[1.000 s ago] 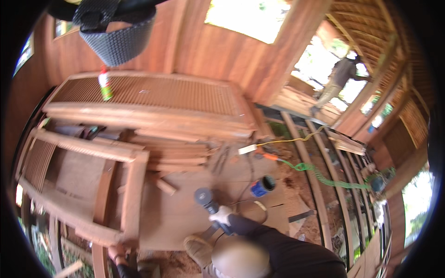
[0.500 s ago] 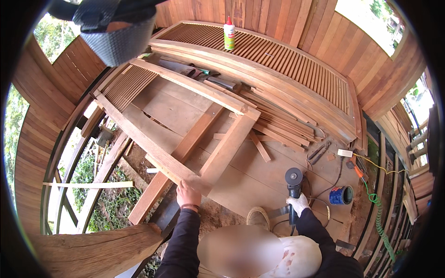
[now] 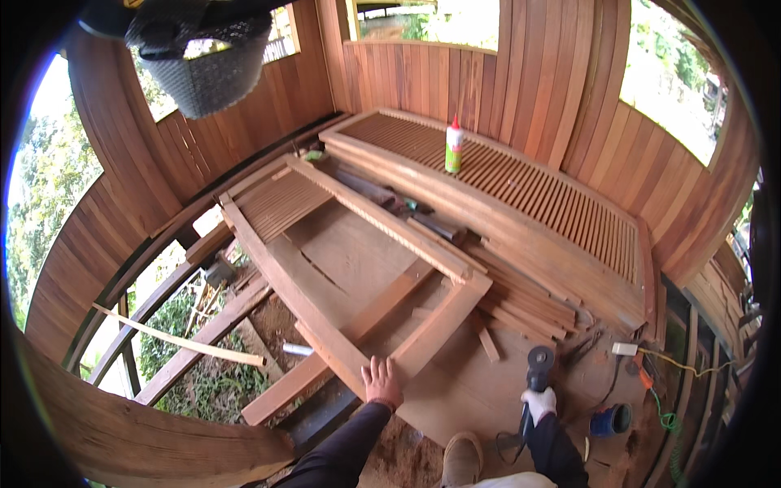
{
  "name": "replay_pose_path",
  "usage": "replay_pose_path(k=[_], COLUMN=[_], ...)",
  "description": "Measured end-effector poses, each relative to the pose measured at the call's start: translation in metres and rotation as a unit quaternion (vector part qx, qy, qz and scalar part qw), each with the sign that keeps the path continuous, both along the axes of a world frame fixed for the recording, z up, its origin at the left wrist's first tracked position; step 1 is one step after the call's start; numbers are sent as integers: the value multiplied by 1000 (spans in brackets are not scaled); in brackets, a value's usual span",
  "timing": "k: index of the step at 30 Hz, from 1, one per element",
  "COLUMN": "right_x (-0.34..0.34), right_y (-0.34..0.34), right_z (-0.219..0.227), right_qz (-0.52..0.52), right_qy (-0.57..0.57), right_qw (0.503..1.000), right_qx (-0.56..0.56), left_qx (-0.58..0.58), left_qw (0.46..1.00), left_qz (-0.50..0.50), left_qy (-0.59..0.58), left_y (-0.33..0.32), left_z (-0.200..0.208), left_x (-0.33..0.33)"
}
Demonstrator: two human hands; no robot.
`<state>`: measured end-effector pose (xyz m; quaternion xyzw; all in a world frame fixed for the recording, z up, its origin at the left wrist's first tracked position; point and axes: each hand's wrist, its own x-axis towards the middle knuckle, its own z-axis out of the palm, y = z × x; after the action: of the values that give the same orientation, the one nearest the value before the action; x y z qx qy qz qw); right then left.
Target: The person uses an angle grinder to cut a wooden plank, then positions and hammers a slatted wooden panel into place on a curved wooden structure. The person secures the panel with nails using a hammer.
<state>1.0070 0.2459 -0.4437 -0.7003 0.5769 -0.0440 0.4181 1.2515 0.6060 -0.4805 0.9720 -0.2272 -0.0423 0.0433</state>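
Head view shows your wooden frame (image 3: 358, 276) lying flat on the plank floor (image 3: 455, 390), its near corner under your left hand (image 3: 381, 381), palm spread flat, grasping nothing. Your right hand (image 3: 538, 403), gloved, has its grip closed round the angle grinder (image 3: 537, 366), disc end resting on the floor well right of the frame. If you lean harder, the frame could slide toward the open gap at its left; the grinder's cord (image 3: 511, 443) loops by your shoe (image 3: 462, 457) and might snag.
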Motion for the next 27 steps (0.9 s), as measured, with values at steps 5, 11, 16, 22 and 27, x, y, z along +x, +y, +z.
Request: replay_pose_path(k=[5,11,16,22,27], right_x=[8,6,-9,-6,-39], right_y=[-25,10,33,46,23], right_z=[-3,16,-1,17,-10], right_qz=[-29,30,64,36,51], right_qy=[-6,134,175,137,170], right_qw=[999,988,973,981,963], right_qx=[29,-74,-136,-136,-203], left_qx=[-68,-64,-54,-155,-173], left_qw=[997,996,991,922,903], left_qz=[-6,-25,-95,-128,-31], left_qy=[44,58,77,330,392], left_y=[-9,11,31,114,204], left_z=[19,26,35,110,163], left_x=[0,1,8,-39,-112])
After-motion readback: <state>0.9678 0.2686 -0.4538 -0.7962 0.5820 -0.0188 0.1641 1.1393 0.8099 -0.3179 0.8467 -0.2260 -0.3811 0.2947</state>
